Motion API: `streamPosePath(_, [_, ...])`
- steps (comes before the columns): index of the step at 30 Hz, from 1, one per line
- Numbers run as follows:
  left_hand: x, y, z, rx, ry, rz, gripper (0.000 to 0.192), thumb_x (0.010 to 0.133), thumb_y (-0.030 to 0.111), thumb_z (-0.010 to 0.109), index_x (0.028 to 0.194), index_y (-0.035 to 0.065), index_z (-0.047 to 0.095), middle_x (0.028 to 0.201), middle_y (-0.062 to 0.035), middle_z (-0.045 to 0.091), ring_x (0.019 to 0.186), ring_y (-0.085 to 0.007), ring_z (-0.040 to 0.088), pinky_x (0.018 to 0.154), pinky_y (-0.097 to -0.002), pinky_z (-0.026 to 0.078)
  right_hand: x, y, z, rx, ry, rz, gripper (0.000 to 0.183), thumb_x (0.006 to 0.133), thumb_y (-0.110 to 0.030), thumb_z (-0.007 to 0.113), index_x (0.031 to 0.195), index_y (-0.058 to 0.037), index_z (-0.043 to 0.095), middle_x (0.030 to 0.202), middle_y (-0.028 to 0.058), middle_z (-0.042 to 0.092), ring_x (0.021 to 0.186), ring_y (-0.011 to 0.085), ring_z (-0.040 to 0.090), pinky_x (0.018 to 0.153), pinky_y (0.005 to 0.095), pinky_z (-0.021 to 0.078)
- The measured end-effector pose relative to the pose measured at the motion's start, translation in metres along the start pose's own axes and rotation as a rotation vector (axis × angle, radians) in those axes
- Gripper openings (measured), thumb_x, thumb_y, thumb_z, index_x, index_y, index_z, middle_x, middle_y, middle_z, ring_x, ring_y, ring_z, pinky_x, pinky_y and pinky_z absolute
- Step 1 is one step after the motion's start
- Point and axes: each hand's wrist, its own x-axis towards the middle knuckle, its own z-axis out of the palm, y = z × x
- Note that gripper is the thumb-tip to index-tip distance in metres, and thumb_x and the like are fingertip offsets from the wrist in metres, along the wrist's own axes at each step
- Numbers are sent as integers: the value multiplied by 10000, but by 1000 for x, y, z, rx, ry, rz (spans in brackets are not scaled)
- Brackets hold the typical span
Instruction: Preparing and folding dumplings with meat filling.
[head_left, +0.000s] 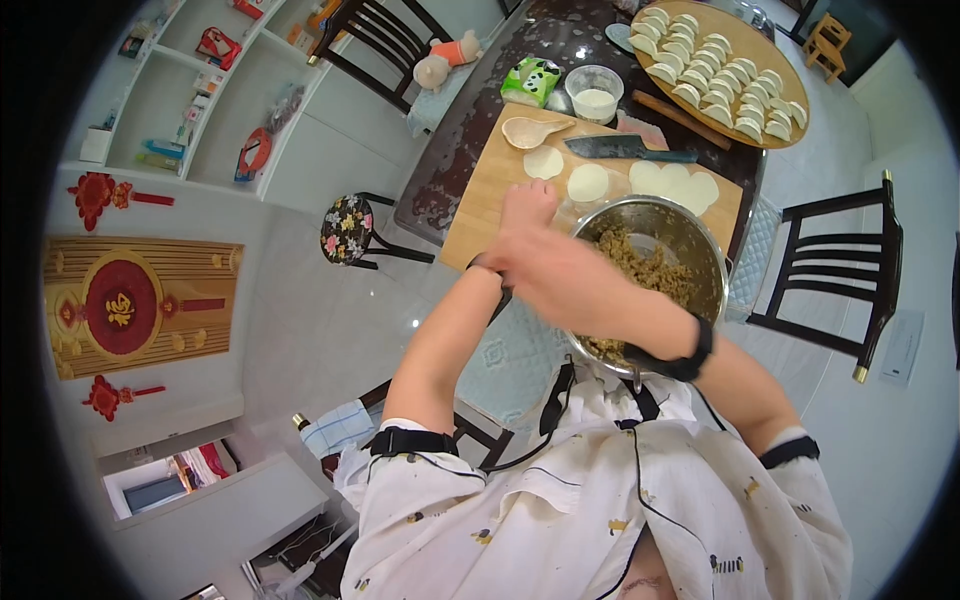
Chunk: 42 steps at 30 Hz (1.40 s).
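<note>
My left hand (529, 204) is curled into a fist above the wooden board (480, 196), just below a round dough wrapper (543, 162). Crossing over it, my blurred right hand (551, 274) reaches my left wrist beside a black wristband; its fingertips are hard to make out. Under my right forearm stands a steel pot (721, 262) with minced filling (660, 274). Another wrapper (587, 183) and several overlapping ones (675, 186) lie on the board, with a cleaver (615, 147) and a ladle-shaped spoon (529, 132) behind them.
Folded dumplings (716, 79) cover a round tray (791, 82) at the table's far right, with a rolling pin (679, 120) beside it. A plastic tub (594, 91) of white powder and a green tissue pack (530, 81) stand behind the board. Chairs (832, 274) and a floral stool (347, 230) flank the table.
</note>
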Motion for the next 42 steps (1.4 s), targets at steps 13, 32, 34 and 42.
streamPosePath(13, [-37, 1, -17, 134, -142, 86, 57, 684, 31, 622, 716, 67, 651, 802, -109, 607, 752, -275, 621, 642, -385, 487, 44, -42, 90, -133, -316, -111, 185, 828, -77, 475, 1008, -32, 464, 984, 139, 568, 896, 349, 579, 757, 443, 458])
streamPosePath(32, [-81, -35, -26, -2129, 238, -813, 398, 735, 58, 511, 1119, -44, 537, 1088, -129, 613, 1009, -280, 597, 893, -368, 474, -121, 24, -37, -298, 220, 340, 362, 778, 17, 473, 1115, -84, 556, 1049, 148, 581, 943, 336, 583, 774, 422, 482])
streamPosePath(34, [-95, -16, -50, -2238, 189, -769, 432, 781, 66, 504, 1195, -56, 484, 1171, -159, 570, 1116, -265, 544, 946, -351, 445, -170, 48, -41, -444, 152, 353, 375, 748, 27, 494, 1090, -97, 586, 1013, 132, 577, 900, 321, 590, 761, 410, 485])
streamPosePath(42, [-148, 26, -67, -2480, 148, -1093, 419, 857, 64, 502, 1250, -70, 440, 1212, -195, 548, 1147, -293, 536, 947, -355, 483, -199, 66, 14, -420, -396, 347, 131, 699, -41, 612, 809, -99, 652, 838, 70, 569, 796, 272, 600, 694, 383, 481])
